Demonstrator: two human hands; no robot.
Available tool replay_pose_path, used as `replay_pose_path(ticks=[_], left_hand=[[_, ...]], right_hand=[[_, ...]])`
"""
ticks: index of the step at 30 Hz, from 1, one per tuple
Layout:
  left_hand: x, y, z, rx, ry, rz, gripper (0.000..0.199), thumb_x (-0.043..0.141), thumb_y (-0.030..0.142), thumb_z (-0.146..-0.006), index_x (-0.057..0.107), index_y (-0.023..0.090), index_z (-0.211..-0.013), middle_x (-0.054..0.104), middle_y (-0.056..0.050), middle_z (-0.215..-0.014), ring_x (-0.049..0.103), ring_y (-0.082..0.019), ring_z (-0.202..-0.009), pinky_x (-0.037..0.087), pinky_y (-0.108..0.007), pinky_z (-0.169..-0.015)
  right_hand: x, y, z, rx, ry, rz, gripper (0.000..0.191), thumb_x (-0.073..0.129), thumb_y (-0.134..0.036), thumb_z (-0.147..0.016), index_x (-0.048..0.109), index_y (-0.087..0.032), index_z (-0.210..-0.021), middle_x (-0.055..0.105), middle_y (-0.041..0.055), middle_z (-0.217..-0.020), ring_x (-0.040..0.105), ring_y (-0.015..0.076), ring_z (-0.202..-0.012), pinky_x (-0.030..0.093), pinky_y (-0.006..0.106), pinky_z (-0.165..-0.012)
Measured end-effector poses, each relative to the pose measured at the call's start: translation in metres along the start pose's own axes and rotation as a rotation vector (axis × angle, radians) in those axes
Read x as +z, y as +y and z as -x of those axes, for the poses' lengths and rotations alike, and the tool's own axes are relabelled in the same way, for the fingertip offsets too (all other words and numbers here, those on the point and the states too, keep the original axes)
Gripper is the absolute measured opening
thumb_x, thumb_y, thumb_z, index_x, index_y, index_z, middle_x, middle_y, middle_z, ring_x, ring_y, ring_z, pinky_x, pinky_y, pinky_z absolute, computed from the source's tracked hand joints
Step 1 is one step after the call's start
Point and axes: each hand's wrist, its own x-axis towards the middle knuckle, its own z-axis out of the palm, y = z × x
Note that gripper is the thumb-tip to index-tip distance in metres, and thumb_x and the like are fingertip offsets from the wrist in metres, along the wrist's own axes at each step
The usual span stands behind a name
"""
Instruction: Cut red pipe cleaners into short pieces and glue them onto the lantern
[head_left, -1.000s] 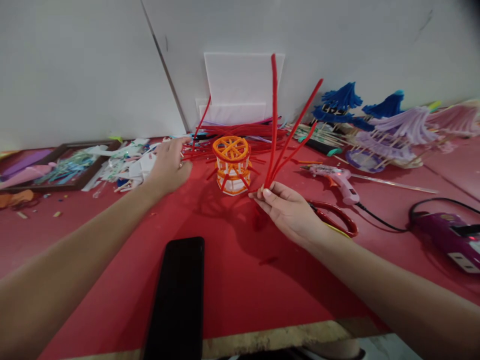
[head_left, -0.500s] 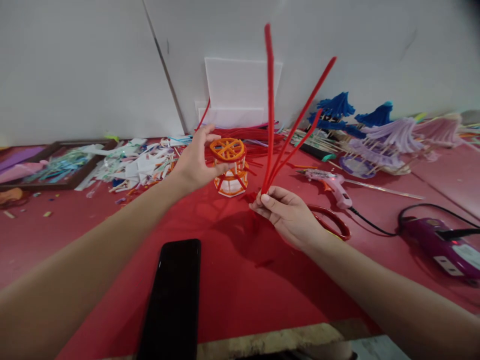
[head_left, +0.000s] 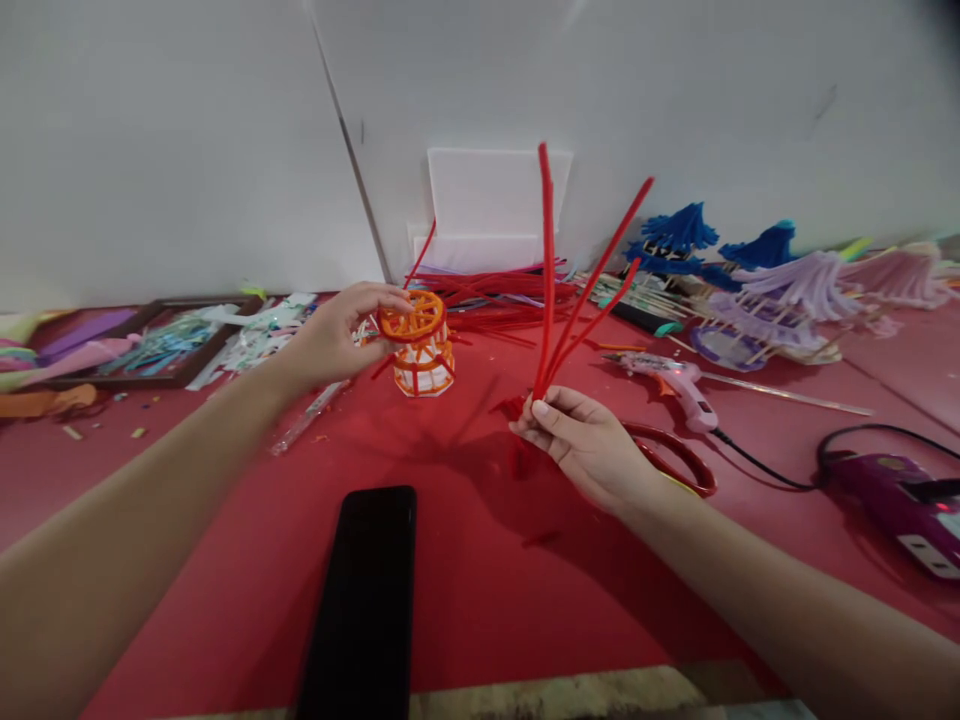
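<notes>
My left hand [head_left: 352, 335] grips the upper rim of a small orange-and-white round tiered model [head_left: 424, 372], thumb on the near side and fingers at the back. The model stands upright, with a spoked orange ring on top and thin posts between its tiers. My right hand [head_left: 589, 440] pinches the lower ends of several long red pipe cleaners [head_left: 548, 260], which fan upward. Below its fingertips lie short red pieces [head_left: 514, 407], partly in shadow. A black phone [head_left: 364, 600] rests on the red table in front, between my forearms.
A pink glue gun [head_left: 671, 380] and red-handled scissors [head_left: 686, 455] lie at right, near a purple power strip [head_left: 892, 500]. Blue [head_left: 679, 230] and lilac tasselled models [head_left: 787, 290] stand behind. Red pipe cleaners [head_left: 487, 290] pile at the back. Scraps [head_left: 262, 335] and a brown frame [head_left: 176, 370] lie left.
My left hand has closed on the orange-and-white model, and the model has shifted left across the table. My right hand still holds the red pipe cleaners. The view has shifted slightly.
</notes>
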Motion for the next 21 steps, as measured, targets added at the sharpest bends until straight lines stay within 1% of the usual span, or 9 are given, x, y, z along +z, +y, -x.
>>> replay_pose_path(ticks=[3, 7, 11, 13, 14, 15, 16, 18, 21], left_hand=[[-0.005, -0.009, 0.007, 0.042, -0.034, -0.077, 0.034, 0.068, 0.025, -0.072, 0.069, 0.020, -0.105, 0.068, -0.015, -0.122, 0.063, -0.029, -0.116, 0.046, -0.048, -0.105], [-0.006, -0.014, 0.013, 0.085, 0.043, -0.170, 0.027, 0.063, 0.024, -0.075, 0.069, 0.019, -0.101, 0.071, -0.014, -0.114, 0.065, -0.029, -0.112, 0.047, -0.048, -0.102], [-0.002, 0.001, 0.020, 0.139, 0.125, -0.313, 0.038, 0.059, 0.015, -0.073, 0.065, 0.017, -0.110, 0.066, -0.013, -0.125, 0.061, -0.028, -0.119, 0.045, -0.049, -0.105], [0.007, 0.023, 0.029, 0.162, 0.327, -0.411, 0.038, 0.057, 0.008, -0.072, 0.066, 0.016, -0.108, 0.065, -0.012, -0.127, 0.057, -0.028, -0.122, 0.041, -0.050, -0.108], [0.016, 0.038, 0.034, 0.205, 0.490, -0.422, 0.031, 0.057, 0.006, -0.072, 0.069, 0.016, -0.100, 0.068, -0.012, -0.119, 0.060, -0.028, -0.116, 0.041, -0.050, -0.107], [0.026, 0.055, 0.040, 0.217, 0.508, -0.402, 0.024, 0.058, 0.007, -0.075, 0.070, 0.017, -0.094, 0.070, -0.010, -0.111, 0.062, -0.026, -0.110, 0.043, -0.048, -0.104], [0.037, 0.072, 0.046, 0.179, 0.466, -0.315, 0.021, 0.057, 0.009, -0.079, 0.070, 0.016, -0.094, 0.072, -0.010, -0.106, 0.064, -0.024, -0.106, 0.046, -0.044, -0.100], [0.063, 0.104, 0.056, -0.035, 0.299, -0.085, 0.019, 0.056, 0.017, -0.087, 0.069, 0.017, -0.101, 0.073, -0.008, -0.102, 0.066, -0.020, -0.101, 0.051, -0.038, -0.095], [0.096, 0.133, 0.062, -0.356, 0.164, 0.256, 0.029, 0.057, 0.032, -0.091, 0.064, 0.017, -0.115, 0.072, -0.009, -0.114, 0.068, -0.020, -0.101, 0.053, -0.034, -0.089]], right_hand=[[0.002, -0.002, 0.001, 0.005, 0.006, -0.005, 0.035, 0.092, -0.032, -0.053, 0.062, -0.019, -0.066, 0.068, -0.0060, -0.064, 0.063, 0.0064, -0.058, 0.058, 0.024, -0.071], [0.005, -0.003, 0.003, 0.010, 0.020, -0.004, 0.034, 0.093, -0.031, -0.052, 0.066, -0.019, -0.068, 0.068, -0.0061, -0.063, 0.058, 0.0042, -0.052, 0.059, 0.024, -0.070], [0.007, -0.004, 0.003, 0.002, 0.041, 0.009, 0.033, 0.093, -0.031, -0.049, 0.068, -0.019, -0.068, 0.068, -0.0057, -0.062, 0.057, 0.0040, -0.051, 0.059, 0.024, -0.069], [0.007, -0.004, 0.003, -0.010, 0.051, 0.017, 0.033, 0.093, -0.032, -0.049, 0.069, -0.020, -0.068, 0.068, -0.0059, -0.062, 0.057, 0.0038, -0.051, 0.059, 0.024, -0.068], [0.007, -0.004, 0.004, -0.018, 0.056, 0.022, 0.033, 0.093, -0.032, -0.049, 0.069, -0.020, -0.068, 0.067, -0.0061, -0.061, 0.057, 0.0040, -0.051, 0.058, 0.023, -0.067], [0.008, -0.003, 0.005, -0.028, 0.059, 0.029, 0.033, 0.093, -0.033, -0.049, 0.069, -0.020, -0.068, 0.066, -0.0063, -0.061, 0.058, 0.0045, -0.052, 0.058, 0.023, -0.067], [0.009, -0.003, 0.006, -0.041, 0.063, 0.036, 0.033, 0.093, -0.033, -0.049, 0.069, -0.021, -0.069, 0.066, -0.0065, -0.061, 0.059, 0.0052, -0.054, 0.058, 0.024, -0.068], [0.011, -0.001, 0.009, -0.069, 0.067, 0.055, 0.033, 0.092, -0.036, -0.050, 0.070, -0.022, -0.070, 0.066, -0.0063, -0.064, 0.061, 0.0064, -0.059, 0.057, 0.024, -0.069], [0.015, 0.000, 0.015, -0.102, 0.056, 0.108, 0.030, 0.090, -0.037, -0.054, 0.071, -0.021, -0.071, 0.068, -0.0049, -0.066, 0.062, 0.0072, -0.061, 0.055, 0.022, -0.068]])
